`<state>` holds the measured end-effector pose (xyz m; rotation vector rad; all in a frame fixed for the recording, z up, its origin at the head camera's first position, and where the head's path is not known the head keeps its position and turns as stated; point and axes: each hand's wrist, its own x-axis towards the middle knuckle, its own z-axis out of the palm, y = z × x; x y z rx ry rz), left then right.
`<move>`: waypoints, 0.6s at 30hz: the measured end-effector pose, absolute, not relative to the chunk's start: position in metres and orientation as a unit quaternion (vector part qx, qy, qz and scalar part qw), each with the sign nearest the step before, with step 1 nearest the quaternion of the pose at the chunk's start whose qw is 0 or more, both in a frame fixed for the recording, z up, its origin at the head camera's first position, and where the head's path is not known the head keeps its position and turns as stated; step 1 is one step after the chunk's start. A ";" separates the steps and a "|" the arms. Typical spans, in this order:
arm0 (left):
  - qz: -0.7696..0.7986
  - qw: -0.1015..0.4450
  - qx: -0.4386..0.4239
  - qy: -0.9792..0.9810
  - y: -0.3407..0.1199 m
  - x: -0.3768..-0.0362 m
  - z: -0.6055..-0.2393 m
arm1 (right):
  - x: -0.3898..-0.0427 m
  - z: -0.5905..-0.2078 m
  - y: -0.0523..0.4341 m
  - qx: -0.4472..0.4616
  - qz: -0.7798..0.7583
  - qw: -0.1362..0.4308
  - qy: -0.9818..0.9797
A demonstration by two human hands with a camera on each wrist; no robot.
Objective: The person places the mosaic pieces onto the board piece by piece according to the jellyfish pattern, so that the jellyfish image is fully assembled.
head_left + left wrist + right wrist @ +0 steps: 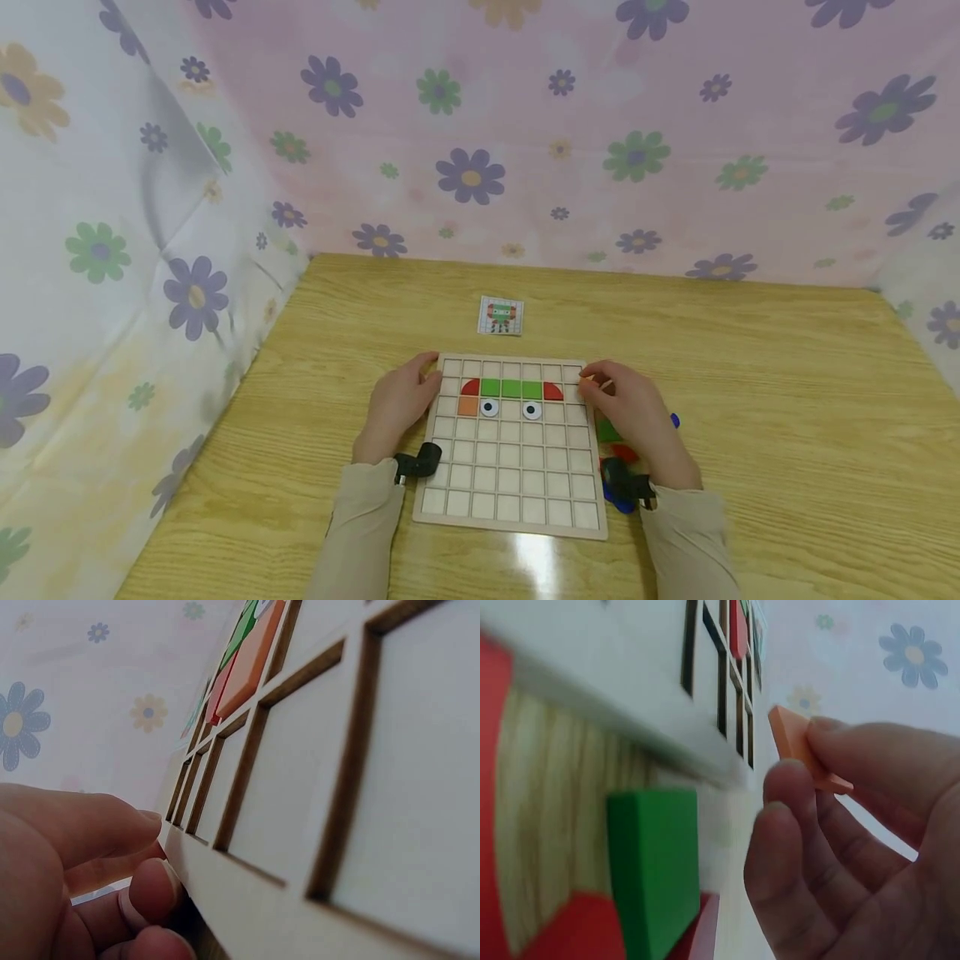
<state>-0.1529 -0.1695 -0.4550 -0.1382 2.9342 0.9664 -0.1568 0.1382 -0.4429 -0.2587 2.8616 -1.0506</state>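
My right hand (pixel 630 412) pinches an orange tile (pixel 801 742) bound for the grid board (pixel 517 500), which my left hand (pixel 397 404) steadies by gripping its left edge.

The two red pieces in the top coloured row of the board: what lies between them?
Between the left red piece and the right red piece lie three green squares in one row, seen in the head view.
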 end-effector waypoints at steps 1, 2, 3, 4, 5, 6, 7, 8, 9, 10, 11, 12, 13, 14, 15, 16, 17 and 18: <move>0.312 0.024 -0.043 0.949 -0.170 -0.153 -0.455 | -0.157 -0.443 0.136 -0.088 -0.340 0.043 0.935; 0.312 0.023 -0.043 0.949 -0.170 -0.153 -0.455 | -0.157 -0.443 0.134 -0.092 -0.338 0.045 0.936; 0.312 0.022 -0.043 0.949 -0.169 -0.153 -0.455 | -0.157 -0.443 0.133 -0.095 -0.340 0.052 0.934; 0.312 0.022 -0.042 0.949 -0.169 -0.153 -0.454 | -0.157 -0.443 0.131 -0.097 -0.344 0.061 0.932; 0.312 0.023 -0.041 0.949 -0.169 -0.153 -0.454 | -0.156 -0.443 0.130 -0.098 -0.347 0.073 0.930; 0.311 0.024 -0.042 0.949 -0.169 -0.153 -0.454 | -0.156 -0.443 0.129 -0.099 -0.351 0.083 0.927; 0.311 0.025 -0.042 0.949 -0.169 -0.153 -0.454 | -0.156 -0.443 0.128 -0.099 -0.355 0.094 0.925; 0.310 0.025 -0.042 0.950 -0.169 -0.153 -0.454 | -0.156 -0.443 0.127 -0.100 -0.358 0.105 0.923; 0.310 0.026 -0.042 0.950 -0.169 -0.153 -0.454 | -0.155 -0.444 0.126 -0.100 -0.360 0.115 0.921; 0.309 0.026 -0.042 0.950 -0.169 -0.153 -0.454 | -0.155 -0.444 0.125 -0.101 -0.358 0.121 0.920; 0.309 0.026 -0.042 0.950 -0.169 -0.153 -0.454 | -0.155 -0.444 0.124 -0.104 -0.356 0.122 0.921; 0.309 0.025 -0.041 0.950 -0.169 -0.153 -0.455 | -0.155 -0.444 0.124 -0.106 -0.353 0.122 0.922; 0.309 0.024 -0.041 0.950 -0.169 -0.153 -0.455 | -0.155 -0.444 0.123 -0.108 -0.350 0.121 0.923; 0.308 0.022 -0.041 0.950 -0.169 -0.153 -0.455 | -0.154 -0.445 0.122 -0.112 -0.348 0.121 0.923; 0.308 0.021 -0.040 0.950 -0.169 -0.153 -0.455 | -0.154 -0.445 0.122 -0.115 -0.345 0.120 0.924; 0.308 0.020 -0.040 0.950 -0.169 -0.153 -0.455 | -0.154 -0.445 0.122 -0.118 -0.341 0.119 0.925; 0.308 0.020 -0.040 0.950 -0.169 -0.153 -0.456 | -0.154 -0.445 0.121 -0.121 -0.337 0.117 0.926; 0.308 0.020 -0.039 0.950 -0.169 -0.153 -0.456 | -0.154 -0.445 0.120 -0.123 -0.336 0.117 0.926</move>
